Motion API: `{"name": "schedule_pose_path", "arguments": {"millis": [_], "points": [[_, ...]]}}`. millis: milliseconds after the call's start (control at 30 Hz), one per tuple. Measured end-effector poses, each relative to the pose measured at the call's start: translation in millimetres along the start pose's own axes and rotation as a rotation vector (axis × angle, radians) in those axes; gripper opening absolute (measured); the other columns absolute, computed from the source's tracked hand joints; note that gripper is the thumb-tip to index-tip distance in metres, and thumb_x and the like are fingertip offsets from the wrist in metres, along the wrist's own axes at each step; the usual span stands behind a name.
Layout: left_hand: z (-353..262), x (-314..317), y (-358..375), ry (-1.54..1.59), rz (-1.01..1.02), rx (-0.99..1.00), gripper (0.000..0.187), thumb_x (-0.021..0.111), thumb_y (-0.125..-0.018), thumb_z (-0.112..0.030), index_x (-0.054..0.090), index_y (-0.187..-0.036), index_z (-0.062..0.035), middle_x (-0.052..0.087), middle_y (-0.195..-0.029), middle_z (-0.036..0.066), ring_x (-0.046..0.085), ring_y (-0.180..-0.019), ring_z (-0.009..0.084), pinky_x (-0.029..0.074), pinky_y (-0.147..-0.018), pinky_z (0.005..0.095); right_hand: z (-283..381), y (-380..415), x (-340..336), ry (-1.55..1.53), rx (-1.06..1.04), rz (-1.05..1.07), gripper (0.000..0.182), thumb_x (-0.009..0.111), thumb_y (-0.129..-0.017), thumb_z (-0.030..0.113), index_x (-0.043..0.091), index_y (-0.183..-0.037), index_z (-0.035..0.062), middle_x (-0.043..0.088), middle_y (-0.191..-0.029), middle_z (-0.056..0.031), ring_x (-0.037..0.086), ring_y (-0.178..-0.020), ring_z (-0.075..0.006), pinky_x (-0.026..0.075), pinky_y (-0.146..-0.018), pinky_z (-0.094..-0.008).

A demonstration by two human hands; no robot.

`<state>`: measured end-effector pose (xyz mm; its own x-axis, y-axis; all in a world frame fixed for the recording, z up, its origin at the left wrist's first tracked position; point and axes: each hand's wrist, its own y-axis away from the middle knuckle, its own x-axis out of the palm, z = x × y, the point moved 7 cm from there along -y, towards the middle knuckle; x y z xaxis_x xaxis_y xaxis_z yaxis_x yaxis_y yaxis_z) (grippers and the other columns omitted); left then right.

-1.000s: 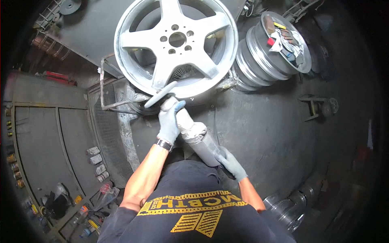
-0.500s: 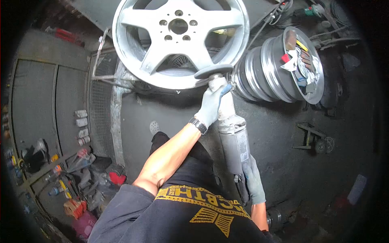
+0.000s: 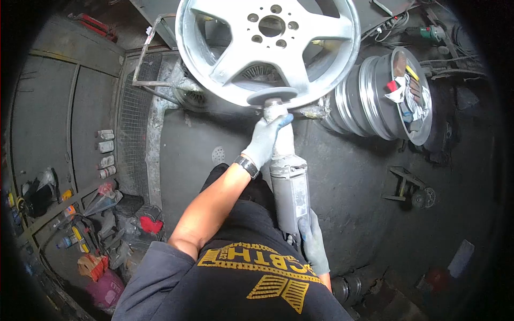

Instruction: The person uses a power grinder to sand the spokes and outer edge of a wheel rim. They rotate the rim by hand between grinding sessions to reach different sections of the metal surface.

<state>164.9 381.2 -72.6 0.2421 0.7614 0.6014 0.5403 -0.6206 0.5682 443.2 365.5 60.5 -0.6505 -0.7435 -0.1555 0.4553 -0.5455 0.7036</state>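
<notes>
A long grey power tool (image 3: 290,187) with a round disc (image 3: 272,95) at its top end lies between my two hands. My left hand (image 3: 264,140), in a light glove with a watch at the wrist, is wrapped round its narrow neck just below the disc. My right hand (image 3: 313,243), also gloved, grips the rear handle. The disc overlaps the lower rim of a pale spoked wheel (image 3: 219,67); whether they touch cannot be made out.
Several silvery rims (image 3: 369,96) lie sideways at the right, with tools and a cloth in the end one. Bottles, bags and a red cloth (image 3: 151,224) crowd the lower left. A small metal stand (image 3: 399,184) is on the floor at the right.
The tool and both my hands have shifted left in view, the disc now nearer the middle of the wheel's lower rim. The wheel and surroundings appear further right.
</notes>
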Motion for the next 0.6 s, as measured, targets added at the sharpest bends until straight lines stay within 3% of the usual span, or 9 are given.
{"name": "schedule_pose_path", "arguments": {"millis": [33, 200, 300, 467, 600], "points": [[-7.4, -9.8, 2.4, 0.005, -0.013, -0.002, 0.029, 0.081, -0.091, -0.018, 0.066, -0.112, -0.0043, 0.069, -0.087, 0.009, 0.069, -0.07, 0.0206, 0.058, -0.063, 0.0354, -7.9, 9.0, 14.6, -0.265, 0.205, 0.06, 0.066, 0.063, -0.107, 0.033, 0.034, -0.158, 0.0015, 0.062, -0.119, -0.0103, 0.059, -0.08, -0.0105, 0.051, -0.068, -0.0272], [-50.7, -51.6, 3.8, -0.108, -0.054, 0.056, 0.024, 0.076, -0.094, -0.016, 0.067, -0.112, -0.0031, 0.069, -0.085, 0.009, 0.068, -0.068, 0.02, 0.058, -0.062, 0.0342, -12.4, -1.1, 60.7, -0.371, 0.216, 0.103, 0.066, 0.063, -0.107, 0.033, 0.035, -0.157, 0.0004, 0.062, -0.121, -0.0098, 0.058, -0.081, -0.0102, 0.05, -0.067, -0.0277], [-61.7, -67.4, 1.8, -0.104, -0.075, 0.075, 0.022, 0.073, -0.096, -0.018, 0.065, -0.11, -0.0028, 0.068, -0.083, 0.009, 0.068, -0.067, 0.0209, 0.058, -0.06, 0.0347, -8.3, -14.5, 71.0, -0.216, 0.094, 0.153, 0.063, 0.06, -0.107, 0.035, 0.04, -0.157, 0.0005, 0.063, -0.122, -0.0107, 0.06, -0.084, -0.012, 0.051, -0.069, -0.0282], [-44.9, -66.5, -5.0, -0.056, -0.101, 0.066, 0.021, 0.074, -0.096, -0.018, 0.065, -0.109, -0.0039, 0.067, -0.083, 0.008, 0.068, -0.067, 0.0206, 0.058, -0.061, 0.0356, -2.7, -16.2, 49.4, -0.156, 0.136, 0.141, 0.062, 0.061, -0.106, 0.034, 0.043, -0.155, -0.0007, 0.064, -0.123, -0.0117, 0.06, -0.084, -0.0128, 0.052, -0.069, -0.0293], [-13.2, -27.2, -4.9, -0.014, -0.151, 0.12, 0.025, 0.079, -0.093, -0.017, 0.066, -0.111, -0.0058, 0.068, -0.086, 0.006, 0.068, -0.07, 0.0178, 0.056, -0.062, 0.0336, -0.7, -13.5, 1.5, -0.206, 0.196, 0.104, 0.06, 0.061, -0.106, 0.033, 0.045, -0.153, -0.0014, 0.064, -0.123, -0.0113, 0.06, -0.084, -0.0128, 0.052, -0.069, -0.0299]]}}
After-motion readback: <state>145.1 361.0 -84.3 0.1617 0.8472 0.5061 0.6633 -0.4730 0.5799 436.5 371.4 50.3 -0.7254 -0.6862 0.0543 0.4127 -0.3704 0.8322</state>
